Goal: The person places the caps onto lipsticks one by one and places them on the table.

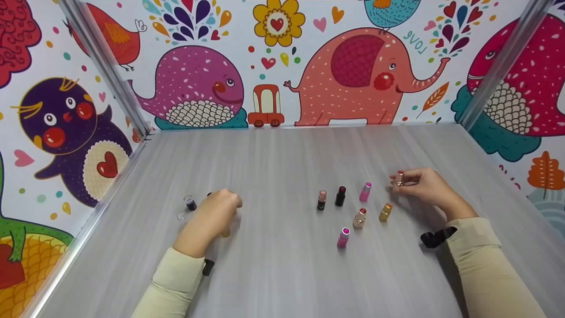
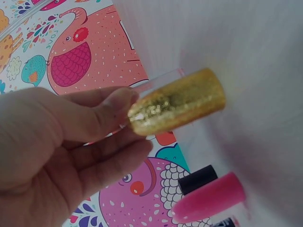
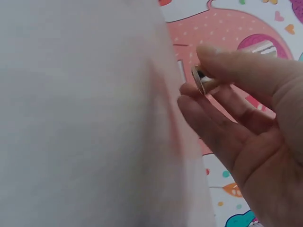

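Note:
My right hand (image 1: 426,187) pinches a rose-gold lipstick (image 1: 400,179) with a red tip upright, low over the right side of the table; the right wrist view shows its round base between thumb and fingers. My left hand (image 1: 216,216) is at the left among lipstick caps, pinching a clear cap (image 2: 163,79) between thumb and fingers. A shiny gold cap (image 2: 177,101) stands in front of that clear cap and partly hides it. Beyond these, a pink cap (image 2: 208,196) and a black cap (image 2: 198,178) stand close together.
Uncapped lipsticks stand mid-right: a pink one (image 1: 365,192), a black one (image 1: 340,196), a peach one (image 1: 322,200), a gold one (image 1: 385,212), a pale gold one (image 1: 359,218) and another pink one (image 1: 343,237). A clear-and-dark cap (image 1: 190,203) stands left of my left hand.

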Motion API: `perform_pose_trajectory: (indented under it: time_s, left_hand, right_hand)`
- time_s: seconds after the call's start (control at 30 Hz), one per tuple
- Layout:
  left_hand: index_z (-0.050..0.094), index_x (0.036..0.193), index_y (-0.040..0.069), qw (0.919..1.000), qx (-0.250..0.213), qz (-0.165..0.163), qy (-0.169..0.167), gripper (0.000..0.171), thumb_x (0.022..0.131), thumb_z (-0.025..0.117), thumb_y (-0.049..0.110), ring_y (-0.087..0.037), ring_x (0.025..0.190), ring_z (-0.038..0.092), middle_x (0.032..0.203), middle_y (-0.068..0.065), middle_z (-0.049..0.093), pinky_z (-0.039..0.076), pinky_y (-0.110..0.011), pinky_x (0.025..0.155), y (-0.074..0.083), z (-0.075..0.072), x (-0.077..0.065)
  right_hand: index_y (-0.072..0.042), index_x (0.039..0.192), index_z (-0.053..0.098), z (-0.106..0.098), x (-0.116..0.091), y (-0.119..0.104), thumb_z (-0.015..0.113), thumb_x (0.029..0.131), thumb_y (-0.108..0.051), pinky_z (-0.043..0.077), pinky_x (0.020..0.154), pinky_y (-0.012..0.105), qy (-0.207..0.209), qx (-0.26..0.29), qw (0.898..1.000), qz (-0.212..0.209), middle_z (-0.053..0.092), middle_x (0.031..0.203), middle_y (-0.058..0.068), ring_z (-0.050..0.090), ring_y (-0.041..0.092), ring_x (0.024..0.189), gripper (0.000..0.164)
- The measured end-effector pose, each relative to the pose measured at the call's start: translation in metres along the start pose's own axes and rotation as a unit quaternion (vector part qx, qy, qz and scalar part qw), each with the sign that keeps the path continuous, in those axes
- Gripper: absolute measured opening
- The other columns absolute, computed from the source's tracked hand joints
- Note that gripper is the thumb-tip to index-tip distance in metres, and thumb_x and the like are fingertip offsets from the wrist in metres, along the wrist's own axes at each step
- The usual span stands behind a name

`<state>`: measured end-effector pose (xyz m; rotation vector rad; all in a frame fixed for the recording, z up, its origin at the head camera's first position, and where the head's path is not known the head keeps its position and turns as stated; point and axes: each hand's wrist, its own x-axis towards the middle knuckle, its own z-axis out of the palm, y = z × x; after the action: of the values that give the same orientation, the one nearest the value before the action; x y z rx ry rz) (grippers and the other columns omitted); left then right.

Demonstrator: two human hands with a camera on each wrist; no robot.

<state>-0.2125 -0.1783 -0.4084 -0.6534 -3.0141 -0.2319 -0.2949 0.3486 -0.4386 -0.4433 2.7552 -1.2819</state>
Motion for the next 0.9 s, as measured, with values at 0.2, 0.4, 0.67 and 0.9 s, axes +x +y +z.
perform_pose_trajectory:
  time_s: [0.2, 0.4, 0.67, 0.9]
  left_hand:
    - [0.08, 0.104, -0.004, 1.0, 0.003, -0.001, 0.0, 0.044, 0.065, 0.079, -0.024, -0.04, 0.101, 0.074, 0.106, -0.018, 0.078, 0.064, -0.046, 0.082, 0.0, 0.0, 0.0]
    - [0.08, 0.104, -0.004, 1.0, 0.004, -0.001, 0.0, 0.047, 0.062, 0.08, -0.025, -0.039, 0.101, 0.075, 0.106, -0.018, 0.078, 0.064, -0.046, 0.082, 0.0, 0.001, 0.0]
    - [0.08, 0.104, -0.004, 1.0, 0.001, -0.002, 0.002, 0.046, 0.063, 0.08, -0.025, -0.039, 0.101, 0.075, 0.106, -0.018, 0.078, 0.064, -0.046, 0.082, 0.0, 0.001, 0.0]
    - [0.079, 0.104, -0.005, 1.0, -0.001, -0.001, 0.002, 0.042, 0.067, 0.078, -0.024, -0.04, 0.1, 0.074, 0.105, -0.019, 0.078, 0.064, -0.046, 0.083, 0.0, 0.001, 0.0]
  right_hand:
    - [0.008, 0.129, 0.071, -0.003, 0.003, -0.014, 0.08, 0.095, -0.004, 0.056, 0.084, 0.013, 0.023, 0.032, 0.999, 0.017, 0.074, 0.125, 0.023, 0.07, 0.001, 0.1, 0.038]
    - [0.002, 0.131, 0.072, -0.006, 0.002, -0.027, 0.085, 0.094, -0.019, 0.051, 0.088, 0.01, 0.037, 0.027, 0.997, 0.058, 0.077, 0.124, 0.014, 0.069, 0.005, 0.106, 0.045]
    - [-0.003, 0.133, 0.074, -0.007, 0.001, -0.043, 0.086, 0.093, -0.029, 0.054, 0.086, 0.012, 0.058, 0.02, 0.996, 0.058, 0.076, 0.125, 0.014, 0.068, 0.008, 0.108, 0.049]
    - [-0.002, 0.132, 0.073, -0.002, -0.001, -0.06, 0.087, 0.092, -0.027, 0.056, 0.084, 0.014, 0.07, 0.032, 0.996, 0.033, 0.076, 0.122, 0.015, 0.071, 0.003, 0.101, 0.049]
